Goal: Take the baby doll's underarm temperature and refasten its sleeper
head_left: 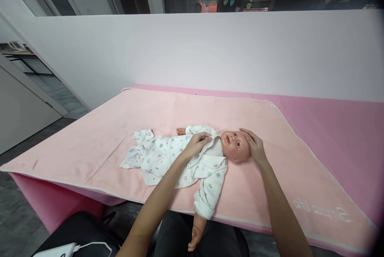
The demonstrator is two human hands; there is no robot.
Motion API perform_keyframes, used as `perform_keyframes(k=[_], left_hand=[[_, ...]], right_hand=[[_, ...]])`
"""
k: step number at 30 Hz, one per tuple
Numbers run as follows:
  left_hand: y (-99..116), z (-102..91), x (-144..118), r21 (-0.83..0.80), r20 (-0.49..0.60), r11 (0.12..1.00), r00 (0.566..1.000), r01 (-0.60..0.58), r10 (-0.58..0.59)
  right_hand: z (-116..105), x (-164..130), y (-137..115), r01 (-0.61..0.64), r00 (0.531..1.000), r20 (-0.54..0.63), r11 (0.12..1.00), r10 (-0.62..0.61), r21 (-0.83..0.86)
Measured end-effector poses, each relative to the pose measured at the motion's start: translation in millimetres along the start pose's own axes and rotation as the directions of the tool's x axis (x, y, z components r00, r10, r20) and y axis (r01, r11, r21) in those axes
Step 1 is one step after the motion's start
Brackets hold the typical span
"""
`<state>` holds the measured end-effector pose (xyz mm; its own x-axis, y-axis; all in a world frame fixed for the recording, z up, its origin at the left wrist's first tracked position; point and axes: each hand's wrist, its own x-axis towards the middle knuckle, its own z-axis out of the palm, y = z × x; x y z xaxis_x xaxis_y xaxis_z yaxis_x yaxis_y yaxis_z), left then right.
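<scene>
A baby doll [235,145] lies on its back across a pink blanket [102,129], its head to the right. It wears a white printed top [214,165] and matching white trousers [159,149], whose legs spread flat to the left. My left hand [198,143] rests on the doll's chest near the front opening of the top, its fingers laid on the cloth and slightly bent. Against the crown of the doll's head lies my right hand [255,144], fingers stretched over the forehead. One doll arm [198,229] hangs past the near edge; the other points left.
Beneath the blanket is a pink table cover [339,129], with a white wall [210,53] behind it. A dark chair or bag [81,229] stands at lower left, with a white device [57,251] and cable on it. My legs [177,237] are under the near edge.
</scene>
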<state>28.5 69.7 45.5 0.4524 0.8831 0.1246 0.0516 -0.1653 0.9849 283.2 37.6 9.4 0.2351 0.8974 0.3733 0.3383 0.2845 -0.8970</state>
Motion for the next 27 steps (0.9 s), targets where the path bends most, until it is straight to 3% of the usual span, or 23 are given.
perform_keyframes(k=[3, 6, 10, 13, 15, 17, 18, 20, 22, 24, 27], left_hand=[[-5, -12.0, 8, -0.383, -0.101, 0.912, 0.974, 0.15, -0.202], [-7, -22.7, 13, -0.623, -0.064, 0.735, 0.919, 0.268, -0.39], [-6, -28.0, 14, -0.723, 0.048, 0.576, 0.861, 0.38, -0.507], [-5, -28.3, 14, -0.74, 0.08, 0.531, 0.837, 0.414, -0.542], [-6, -28.5, 14, -0.744, 0.104, 0.51, 0.828, 0.432, -0.551], [-8, -28.9, 15, -0.751, 0.123, 0.496, 0.83, 0.436, -0.544], [-8, -29.0, 15, -0.755, 0.13, 0.494, 0.836, 0.432, -0.533], [-10, -29.1, 15, -0.76, 0.161, 0.489, 0.852, 0.429, -0.498], [-10, -29.1, 15, -0.762, 0.207, 0.482, 0.867, 0.433, -0.452], [-9, -29.1, 15, -0.763, 0.235, 0.479, 0.876, 0.434, -0.421], [-8, -28.6, 15, -0.769, 0.22, 0.477, 0.877, 0.426, -0.428]], right_hand=[[-1, 0, 2, 0.001, 1.0, -0.019, 1.0, -0.001, 0.009], [0, 0, 1, -0.003, 1.0, -0.025, 1.0, 0.003, 0.014], [0, 0, 1, 0.006, 1.0, -0.025, 1.0, -0.006, 0.007], [2, -2, -7, 0.083, 0.986, -0.142, 0.995, -0.089, -0.049], [7, -5, -20, 0.172, 0.933, -0.288, 0.971, -0.214, -0.164], [20, -9, -39, 0.277, 0.865, -0.321, 0.901, -0.386, -0.335], [29, -10, -50, 0.339, 0.849, -0.248, 0.84, -0.467, -0.424], [50, -10, -70, 0.483, 0.832, 0.057, 0.67, -0.552, -0.563], [73, -7, -83, 0.581, 0.801, 0.338, 0.507, -0.494, -0.636], [92, -1, -88, 0.607, 0.79, 0.464, 0.403, -0.401, -0.685], [110, 8, -84, 0.597, 0.8, 0.511, 0.334, -0.314, -0.73]])
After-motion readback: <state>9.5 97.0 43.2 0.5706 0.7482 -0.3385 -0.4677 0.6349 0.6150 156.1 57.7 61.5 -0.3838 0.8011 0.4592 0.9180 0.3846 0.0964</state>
